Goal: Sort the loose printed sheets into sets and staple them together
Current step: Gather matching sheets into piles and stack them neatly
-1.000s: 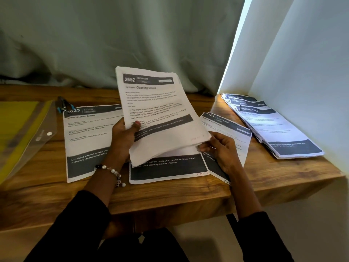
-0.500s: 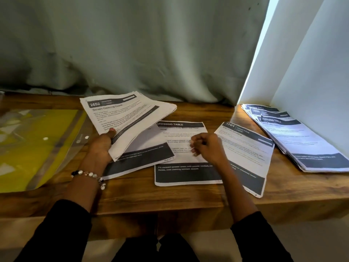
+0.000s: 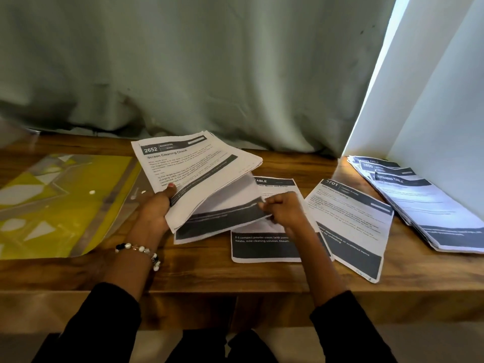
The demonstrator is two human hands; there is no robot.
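The sheets [image 3: 199,163] are white with black bars and black words. The table [image 3: 209,273] is brown wood with dark streaks, and the folder [image 3: 60,203] is yellow. The curtain [image 3: 199,66] is pale green, the sleeves [image 3: 104,318] black.

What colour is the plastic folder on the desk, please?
Yellow beneath a clear cover, the plastic folder shows in the head view.

A wooden desk [image 3: 65,273] with a warm, streaky grain runs across the room. Behind it a grey-green curtain [image 3: 183,69] hangs in heavy folds down to the desktop. On the right a white wall [image 3: 440,106] catches bright daylight along the curtain's edge.
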